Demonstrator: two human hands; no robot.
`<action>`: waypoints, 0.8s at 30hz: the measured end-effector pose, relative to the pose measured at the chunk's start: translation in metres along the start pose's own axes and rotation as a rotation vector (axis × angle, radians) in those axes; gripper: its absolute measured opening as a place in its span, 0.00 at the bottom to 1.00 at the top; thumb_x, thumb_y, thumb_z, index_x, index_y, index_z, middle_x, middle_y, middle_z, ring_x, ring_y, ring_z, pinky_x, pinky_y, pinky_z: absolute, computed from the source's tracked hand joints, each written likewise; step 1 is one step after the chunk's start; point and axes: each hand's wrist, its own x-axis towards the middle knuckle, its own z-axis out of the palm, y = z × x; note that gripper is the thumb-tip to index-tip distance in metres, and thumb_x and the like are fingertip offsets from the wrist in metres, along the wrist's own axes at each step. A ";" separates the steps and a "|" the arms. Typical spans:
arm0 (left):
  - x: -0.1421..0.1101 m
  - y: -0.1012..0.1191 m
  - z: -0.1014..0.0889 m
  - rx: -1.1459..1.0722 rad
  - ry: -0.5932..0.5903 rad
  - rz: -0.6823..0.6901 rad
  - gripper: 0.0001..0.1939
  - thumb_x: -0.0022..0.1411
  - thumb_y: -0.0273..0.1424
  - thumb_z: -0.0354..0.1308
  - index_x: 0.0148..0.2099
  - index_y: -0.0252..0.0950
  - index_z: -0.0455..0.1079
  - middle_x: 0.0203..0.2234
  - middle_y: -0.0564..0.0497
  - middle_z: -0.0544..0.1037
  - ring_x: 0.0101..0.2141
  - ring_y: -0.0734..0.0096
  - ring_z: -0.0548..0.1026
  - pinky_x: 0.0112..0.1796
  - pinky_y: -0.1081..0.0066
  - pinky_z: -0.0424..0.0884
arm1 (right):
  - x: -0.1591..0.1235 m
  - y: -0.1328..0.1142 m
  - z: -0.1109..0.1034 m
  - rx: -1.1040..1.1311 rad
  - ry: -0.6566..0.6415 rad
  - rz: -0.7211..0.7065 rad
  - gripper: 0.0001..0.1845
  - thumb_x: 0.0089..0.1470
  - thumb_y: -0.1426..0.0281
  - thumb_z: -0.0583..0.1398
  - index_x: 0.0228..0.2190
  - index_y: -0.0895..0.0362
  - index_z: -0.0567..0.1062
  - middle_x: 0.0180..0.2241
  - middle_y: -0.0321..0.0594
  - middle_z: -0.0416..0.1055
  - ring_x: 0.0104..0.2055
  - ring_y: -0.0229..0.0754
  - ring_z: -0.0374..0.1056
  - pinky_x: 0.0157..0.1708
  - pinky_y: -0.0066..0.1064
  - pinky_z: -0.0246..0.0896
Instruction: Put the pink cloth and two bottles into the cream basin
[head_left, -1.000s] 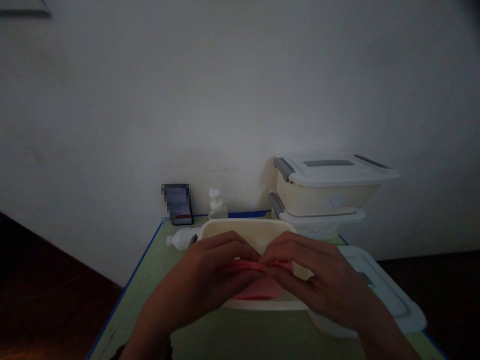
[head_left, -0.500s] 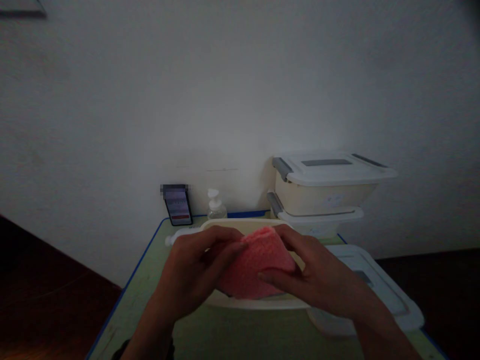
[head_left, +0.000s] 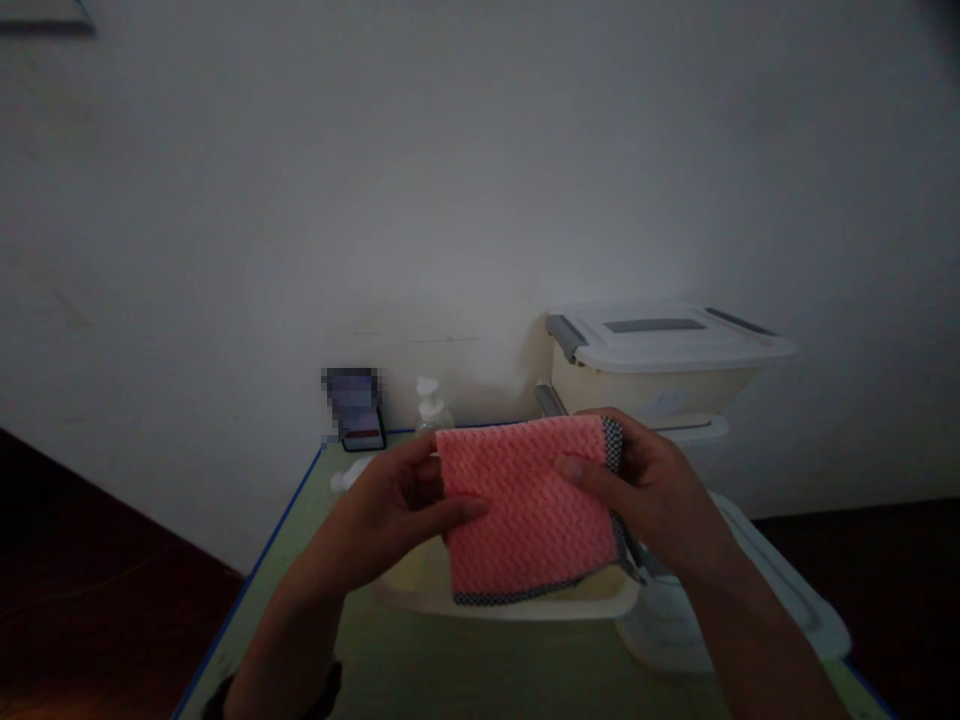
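A pink textured cloth (head_left: 525, 510) with a black-and-white checkered edge hangs folded between my hands. My left hand (head_left: 409, 510) pinches its left side, thumb in front and fingers behind. On the right side, my right hand (head_left: 637, 490) grips it the same way, near the checkered border. Below and behind the cloth is a cream tub (head_left: 409, 598) with a pale rim, mostly covered by the cloth and my hands. Whatever lies inside the tub is hidden.
Two lidded storage boxes (head_left: 652, 395) are stacked at the back right. A loose white lid (head_left: 780, 590) lies on the green table (head_left: 450, 670) to the right. A phone (head_left: 363, 415) leans near the wall beside a pump bottle (head_left: 431, 405). A white bottle (head_left: 349, 475) lies behind my left hand.
The cloth was bunched and tilted in my hands; now it is spread flatter and squarer, with its checkered edge showing. My hands have moved slightly apart.
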 end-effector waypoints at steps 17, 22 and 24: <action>0.001 -0.001 0.003 -0.114 0.020 0.048 0.19 0.57 0.31 0.61 0.50 0.37 0.62 0.33 0.51 0.78 0.29 0.75 0.76 0.29 0.77 0.73 | 0.004 0.010 0.001 0.296 -0.345 0.125 0.11 0.51 0.67 0.64 0.37 0.56 0.71 0.31 0.35 0.73 0.32 0.33 0.70 0.31 0.23 0.67; 0.002 -0.007 0.005 -0.151 -0.037 0.025 0.18 0.59 0.27 0.59 0.51 0.38 0.63 0.34 0.53 0.77 0.31 0.79 0.75 0.30 0.80 0.72 | 0.004 0.009 0.004 0.247 -0.332 0.124 0.10 0.54 0.64 0.61 0.33 0.58 0.72 0.29 0.35 0.72 0.29 0.32 0.67 0.28 0.22 0.65; 0.003 -0.008 0.005 -0.162 -0.043 0.012 0.15 0.60 0.28 0.59 0.50 0.35 0.65 0.34 0.52 0.77 0.31 0.78 0.75 0.29 0.80 0.72 | 0.004 0.010 0.004 0.235 -0.332 0.144 0.10 0.54 0.63 0.61 0.34 0.58 0.72 0.29 0.35 0.72 0.30 0.33 0.67 0.28 0.23 0.64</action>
